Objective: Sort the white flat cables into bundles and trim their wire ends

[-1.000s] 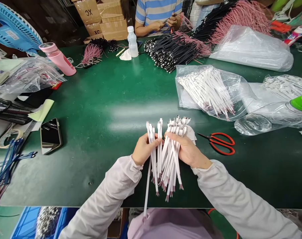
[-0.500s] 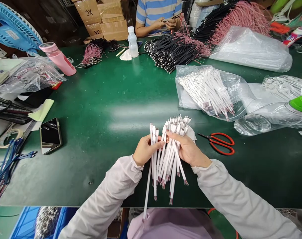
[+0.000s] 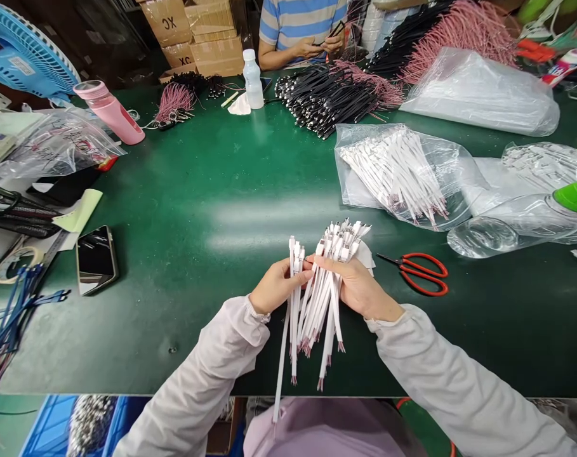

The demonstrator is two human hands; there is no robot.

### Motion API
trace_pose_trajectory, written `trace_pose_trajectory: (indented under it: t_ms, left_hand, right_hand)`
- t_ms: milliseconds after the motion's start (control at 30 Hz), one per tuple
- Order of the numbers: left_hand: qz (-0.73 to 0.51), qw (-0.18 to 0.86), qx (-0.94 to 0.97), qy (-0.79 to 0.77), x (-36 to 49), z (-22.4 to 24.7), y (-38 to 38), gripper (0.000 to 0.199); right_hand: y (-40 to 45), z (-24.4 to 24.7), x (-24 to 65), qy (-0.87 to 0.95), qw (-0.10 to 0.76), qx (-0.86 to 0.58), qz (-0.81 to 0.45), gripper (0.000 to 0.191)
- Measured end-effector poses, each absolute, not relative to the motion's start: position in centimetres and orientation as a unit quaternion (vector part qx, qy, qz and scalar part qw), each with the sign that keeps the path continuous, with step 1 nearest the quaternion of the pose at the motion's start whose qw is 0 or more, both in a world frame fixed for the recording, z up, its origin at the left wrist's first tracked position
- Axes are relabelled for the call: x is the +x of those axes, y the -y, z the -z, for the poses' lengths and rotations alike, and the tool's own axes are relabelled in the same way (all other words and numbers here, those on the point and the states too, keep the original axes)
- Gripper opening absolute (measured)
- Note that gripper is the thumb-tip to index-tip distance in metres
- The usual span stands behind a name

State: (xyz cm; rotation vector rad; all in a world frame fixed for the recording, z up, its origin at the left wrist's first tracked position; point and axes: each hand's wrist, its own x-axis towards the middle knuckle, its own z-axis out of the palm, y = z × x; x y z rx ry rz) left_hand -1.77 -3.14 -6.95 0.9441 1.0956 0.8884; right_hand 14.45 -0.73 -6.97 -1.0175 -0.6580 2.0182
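Near the table's front edge, my left hand [image 3: 279,284] pinches a few flat white cables [image 3: 295,324], their white plugs pointing up. One of them hangs lower than the others, past the table edge. My right hand [image 3: 362,284] is closed around a larger bunch of white cables [image 3: 324,304] with metal-tipped plugs at the top and stripped pinkish wire ends at the bottom. The fingertips of both hands nearly meet between the two bunches. Right of my right hand lie red-handled scissors [image 3: 424,273]. A white scrap [image 3: 365,255] shows partly behind the right bunch.
A clear bag of white cables [image 3: 397,171] and a green-capped bottle [image 3: 507,231] lie to the right. Black cables [image 3: 326,95] are piled at the back, before a person in a striped shirt [image 3: 302,28]. A phone [image 3: 96,260] and pink bottle [image 3: 110,113] are left.
The bunch in my right hand has tilted, its plugs shifting right and its wire ends left. My left hand has moved slightly left. Across the table, the other person's hands have moved a little.
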Motion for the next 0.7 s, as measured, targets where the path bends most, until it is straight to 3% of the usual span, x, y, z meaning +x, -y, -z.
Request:
trace_pose_trajectory:
  t_ms: [167,700]
  left_hand:
    - [-0.392,0.688,0.375,-0.483,-2.24,6.75,2.85,0.041]
    - [-0.382,0.543,0.508,-0.549,-2.06,6.27,2.99,0.029]
  right_hand:
    - [0.64,7.09,14.49,0.252,0.392,-0.413,-0.783,0.024]
    - [0.27,7.6,14.61,0.255,0.415,-0.342,-0.803,0.019]
